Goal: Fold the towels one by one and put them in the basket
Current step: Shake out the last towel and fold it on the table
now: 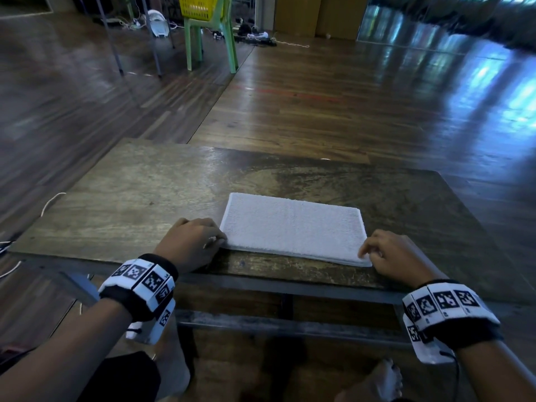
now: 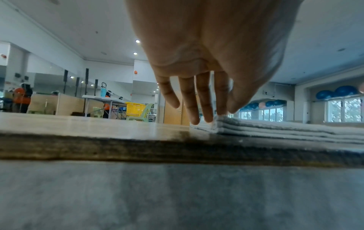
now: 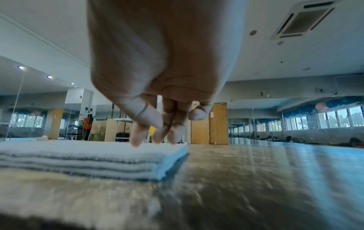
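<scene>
A white towel [image 1: 293,227], folded into a flat rectangle of several layers, lies near the front edge of the wooden table [image 1: 145,198]. My left hand [image 1: 217,239] is at its near left corner. In the left wrist view, thumb and index finger of that hand [image 2: 226,112] pinch the top of the towel's [image 2: 285,130] corner. My right hand [image 1: 367,252] hovers at the near right corner. In the right wrist view its [image 3: 149,133] fingertips touch the towel's [image 3: 78,155] top, the thumb held clear above. The yellow basket [image 1: 198,7] sits on a green chair [image 1: 229,39] far behind.
Bare tabletop stretches left of and behind the towel. A white cord [image 1: 52,201] hangs off the table's left edge. A white fan [image 1: 158,24] and cables lie on the wooden floor near the chair. Metal stand legs [image 1: 116,47] rise at back left.
</scene>
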`<state>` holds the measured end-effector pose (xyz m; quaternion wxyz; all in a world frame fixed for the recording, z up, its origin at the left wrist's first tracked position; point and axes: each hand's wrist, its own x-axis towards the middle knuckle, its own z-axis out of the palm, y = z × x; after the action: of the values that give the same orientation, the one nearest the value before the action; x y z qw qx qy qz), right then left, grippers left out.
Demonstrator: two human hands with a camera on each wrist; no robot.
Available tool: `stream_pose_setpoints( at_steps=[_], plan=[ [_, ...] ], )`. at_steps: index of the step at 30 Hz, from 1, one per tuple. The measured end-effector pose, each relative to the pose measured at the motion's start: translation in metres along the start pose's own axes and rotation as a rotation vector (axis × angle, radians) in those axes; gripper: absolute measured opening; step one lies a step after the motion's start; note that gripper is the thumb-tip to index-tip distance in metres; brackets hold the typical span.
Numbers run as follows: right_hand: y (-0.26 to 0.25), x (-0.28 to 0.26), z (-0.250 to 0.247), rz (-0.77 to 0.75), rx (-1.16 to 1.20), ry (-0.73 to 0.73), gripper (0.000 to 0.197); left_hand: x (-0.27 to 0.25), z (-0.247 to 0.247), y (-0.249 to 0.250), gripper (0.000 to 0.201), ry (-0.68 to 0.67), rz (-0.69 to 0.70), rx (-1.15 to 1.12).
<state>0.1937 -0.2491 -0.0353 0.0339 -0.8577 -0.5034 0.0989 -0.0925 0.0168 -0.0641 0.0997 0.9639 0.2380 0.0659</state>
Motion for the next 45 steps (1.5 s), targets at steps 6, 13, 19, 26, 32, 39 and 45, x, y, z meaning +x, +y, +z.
stream_pose_setpoints(
  at_steps=[6, 13, 19, 26, 32, 39, 45],
  plan=[
    [-0.039, 0.050, -0.013, -0.071, 0.178, 0.164, 0.027, 0.007, 0.001, 0.002, 0.026, 0.008, -0.173, -0.044],
    [-0.139, 0.135, -0.020, -0.217, -0.050, -0.097, 0.031, 0.021, 0.005, 0.007, 0.038, -0.110, -0.430, -0.185],
    [-0.194, 0.207, 0.001, -0.244, -0.194, -0.173, 0.037, 0.029, 0.009, 0.007, 0.040, -0.214, -0.481, -0.260],
    [-0.212, 0.232, 0.008, -0.286, -0.092, -0.257, 0.035, 0.032, 0.003, -0.002, 0.039, -0.282, -0.488, -0.384],
    [-0.208, 0.223, -0.017, -0.313, 0.218, -0.065, 0.016, 0.022, -0.027, -0.010, 0.026, 0.017, -0.497, -0.525],
    [-0.156, 0.155, -0.063, -0.287, 0.755, 0.076, 0.010, -0.006, -0.057, 0.017, 0.017, 0.354, -0.132, -0.347],
    [-0.105, 0.123, -0.047, -0.080, 0.867, 0.047, 0.029, 0.004, -0.030, 0.065, 0.027, 0.321, 0.061, -0.369]
  ],
)
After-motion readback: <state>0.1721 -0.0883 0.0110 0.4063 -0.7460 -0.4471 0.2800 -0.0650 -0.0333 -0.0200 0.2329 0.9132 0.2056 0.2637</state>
